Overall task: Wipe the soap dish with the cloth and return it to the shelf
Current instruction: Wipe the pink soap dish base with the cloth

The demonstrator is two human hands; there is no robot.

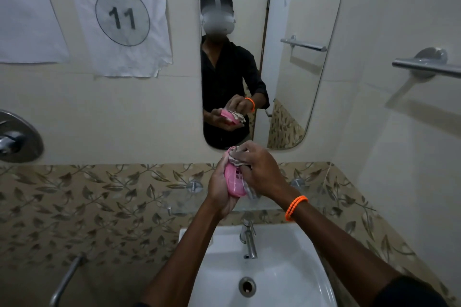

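Sink: white basin (287,279) sits lowest and closest, with a round metal drain (247,286) and a chrome tap (249,242) at its back edge.
Forearms: two bare forearms reach up from the bottom edge over the basin and meet just below the mirror.
Left hand: left hand (220,188) cradles the soap dish from the left and underneath, fingers curled shut around it.
Soap dish: pink plastic soap dish (234,182) with slotted holes is held in the air above the tap, tilted on edge, between both hands and off the shelf.
Right hand: right hand (260,172) presses the cloth against the dish, fingers bent and closed on the fabric; an orange beaded bracelet (295,207) circles the wrist.
Cloth: pale striped cloth (237,157) is bunched over the top of the dish, with one end hanging down its right side.
Shelf: clear glass shelf (184,203) is fixed to the leaf-patterned tile band (87,197), just behind and below the hands.
Mirror: rounded mirror (299,70) reflects the person in a dark shirt holding the dish and cloth.
Wall: paper sign (119,15) reads "WORKSTATION 11"; a metal towel bar (426,67) is mounted to the right.
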